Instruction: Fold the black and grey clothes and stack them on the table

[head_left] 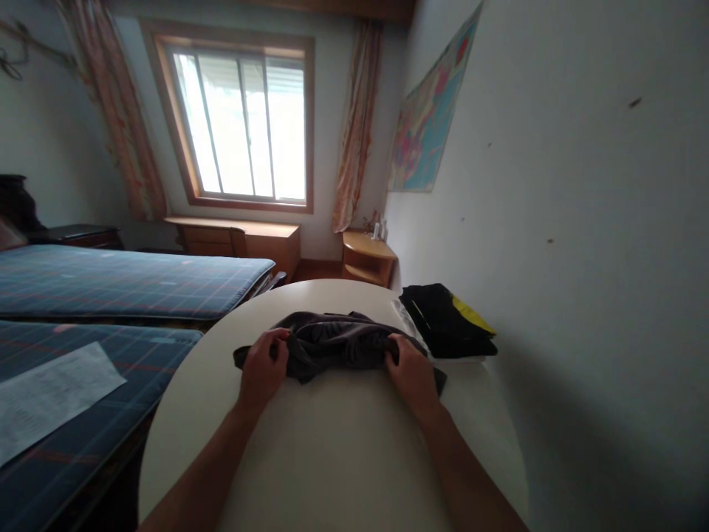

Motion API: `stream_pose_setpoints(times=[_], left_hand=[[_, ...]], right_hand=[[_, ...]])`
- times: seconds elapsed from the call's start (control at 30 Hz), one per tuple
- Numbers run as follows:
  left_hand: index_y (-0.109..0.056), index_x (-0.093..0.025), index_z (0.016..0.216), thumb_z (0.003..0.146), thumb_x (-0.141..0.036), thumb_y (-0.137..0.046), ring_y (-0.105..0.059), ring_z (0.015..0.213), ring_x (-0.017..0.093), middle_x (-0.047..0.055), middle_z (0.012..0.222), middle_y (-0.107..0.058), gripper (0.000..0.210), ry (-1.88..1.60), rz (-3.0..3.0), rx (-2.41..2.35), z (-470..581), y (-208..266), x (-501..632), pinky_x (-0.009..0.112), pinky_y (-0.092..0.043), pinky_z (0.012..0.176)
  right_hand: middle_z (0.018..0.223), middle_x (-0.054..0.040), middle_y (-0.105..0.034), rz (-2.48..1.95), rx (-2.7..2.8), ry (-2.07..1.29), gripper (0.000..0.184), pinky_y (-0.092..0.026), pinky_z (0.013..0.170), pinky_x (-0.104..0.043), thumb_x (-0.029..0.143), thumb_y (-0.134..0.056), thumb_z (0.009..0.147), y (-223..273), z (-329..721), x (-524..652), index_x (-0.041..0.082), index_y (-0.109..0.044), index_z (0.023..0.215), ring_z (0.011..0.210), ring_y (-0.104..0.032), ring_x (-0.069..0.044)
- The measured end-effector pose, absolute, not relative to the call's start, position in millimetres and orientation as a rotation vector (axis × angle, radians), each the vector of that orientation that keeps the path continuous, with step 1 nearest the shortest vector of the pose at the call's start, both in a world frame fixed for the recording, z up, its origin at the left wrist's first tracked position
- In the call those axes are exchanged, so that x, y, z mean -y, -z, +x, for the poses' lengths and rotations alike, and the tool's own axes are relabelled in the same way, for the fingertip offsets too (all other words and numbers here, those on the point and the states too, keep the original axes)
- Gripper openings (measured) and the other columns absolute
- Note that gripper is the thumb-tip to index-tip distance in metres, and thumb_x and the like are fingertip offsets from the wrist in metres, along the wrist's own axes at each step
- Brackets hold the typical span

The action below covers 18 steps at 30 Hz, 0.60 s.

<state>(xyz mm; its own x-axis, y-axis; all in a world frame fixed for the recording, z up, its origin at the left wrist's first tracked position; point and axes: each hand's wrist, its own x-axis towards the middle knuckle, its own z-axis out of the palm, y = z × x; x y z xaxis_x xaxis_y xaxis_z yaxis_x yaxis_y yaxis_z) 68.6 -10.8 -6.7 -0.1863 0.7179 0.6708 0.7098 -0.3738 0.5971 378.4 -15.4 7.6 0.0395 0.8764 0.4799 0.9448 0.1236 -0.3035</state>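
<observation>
A dark grey garment (pixel 343 343) lies bunched across the white round table (pixel 332 451); its exact kind is hard to make out. My left hand (pixel 266 363) pinches its left part, with a dark end of the cloth sticking out past the wrist. At the other side, my right hand (pixel 408 368) grips the cloth between thumb and fingers, and a corner of it shows beyond that hand. Between both hands the fabric is rumpled and slightly raised. To the right, close to the wall, a folded black and yellow garment pile (pixel 446 319) rests on something white and flat.
Two beds with blue plaid mattresses (pixel 127 281) stand at the left, a printed sheet (pixel 55 399) on the nearer one. The wall (pixel 581 295) borders the table's right side. A wooden corner shelf (pixel 368 247) and a desk (pixel 271 233) stand beyond, beneath a window.
</observation>
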Motion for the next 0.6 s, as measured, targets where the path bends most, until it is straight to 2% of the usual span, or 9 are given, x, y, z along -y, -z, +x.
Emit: stream_pose_setpoints(times=[0.07,0.13,0.23,0.33,0.4,0.5,0.6], left_hand=[[-0.058,-0.02,0.123,0.081,-0.032,-0.062,-0.062,0.11,0.027,0.01,0.122,-0.065,0.044,-1.402,2.186,-1.677,79,16,14,0.043,-0.048,0.099],[-0.057,-0.021,0.13,0.075,-0.03,-0.07,-0.056,0.121,0.031,0.012,0.135,-0.057,0.057,-1.155,2.3,-1.694,82,25,15,0.045,-0.045,0.103],[-0.066,-0.022,0.115,0.077,-0.02,-0.064,-0.058,0.117,0.029,0.011,0.131,-0.06,0.038,-0.963,2.288,-1.74,79,29,11,0.041,-0.045,0.101],[-0.065,-0.019,0.108,0.085,-0.022,-0.052,-0.063,0.107,0.027,0.01,0.117,-0.067,0.027,-1.027,2.104,-1.762,76,21,8,0.038,-0.047,0.096],[-0.064,-0.019,0.109,0.088,-0.028,-0.048,-0.066,0.1,0.027,0.01,0.107,-0.071,0.028,-1.109,1.929,-1.771,76,13,8,0.038,-0.049,0.091],[-0.065,-0.019,0.101,0.087,-0.039,-0.045,-0.067,0.092,0.026,0.008,0.095,-0.072,0.031,-1.336,1.678,-1.737,72,4,6,0.037,-0.051,0.086],[-0.064,-0.018,0.093,0.084,-0.039,-0.042,-0.065,0.092,0.026,0.007,0.093,-0.072,0.033,-1.662,1.395,-1.723,60,0,3,0.038,-0.051,0.087]], right_hand=[[0.122,-0.0112,-0.062,-1.691,1.936,0.206,0.051,-0.044,0.096,-0.035,0.026,-0.06,0.086,1,374,16,0.018,-0.05,0.136,0.112,-0.059,-0.026],[0.13,-0.0132,-0.056,-1.686,1.993,0.297,0.065,-0.039,0.103,-0.038,0.027,-0.066,0.083,8,372,15,0.02,-0.044,0.144,0.122,-0.052,-0.028],[0.131,-0.0132,-0.054,-1.75,2.001,0.396,0.059,-0.036,0.105,-0.041,0.03,-0.067,0.084,11,372,11,0.024,-0.05,0.14,0.121,-0.05,-0.029],[0.121,-0.0122,-0.06,-1.773,2.013,0.407,0.037,-0.036,0.103,-0.043,0.029,-0.059,0.089,9,372,7,0.024,-0.062,0.125,0.114,-0.053,-0.029],[0.117,-0.0118,-0.063,-1.757,1.999,0.399,0.032,-0.032,0.107,-0.046,0.027,-0.055,0.091,8,372,5,0.022,-0.063,0.122,0.113,-0.054,-0.028],[0.125,-0.0131,-0.061,-1.696,1.974,0.358,0.037,-0.02,0.114,-0.05,0.027,-0.051,0.092,12,375,2,0.017,-0.055,0.128,0.12,-0.051,-0.027],[0.136,-0.0158,-0.056,-1.677,1.999,0.326,0.048,-0.01,0.117,-0.055,0.031,-0.053,0.09,19,379,1,0.014,-0.047,0.135,0.131,-0.045,-0.028]])
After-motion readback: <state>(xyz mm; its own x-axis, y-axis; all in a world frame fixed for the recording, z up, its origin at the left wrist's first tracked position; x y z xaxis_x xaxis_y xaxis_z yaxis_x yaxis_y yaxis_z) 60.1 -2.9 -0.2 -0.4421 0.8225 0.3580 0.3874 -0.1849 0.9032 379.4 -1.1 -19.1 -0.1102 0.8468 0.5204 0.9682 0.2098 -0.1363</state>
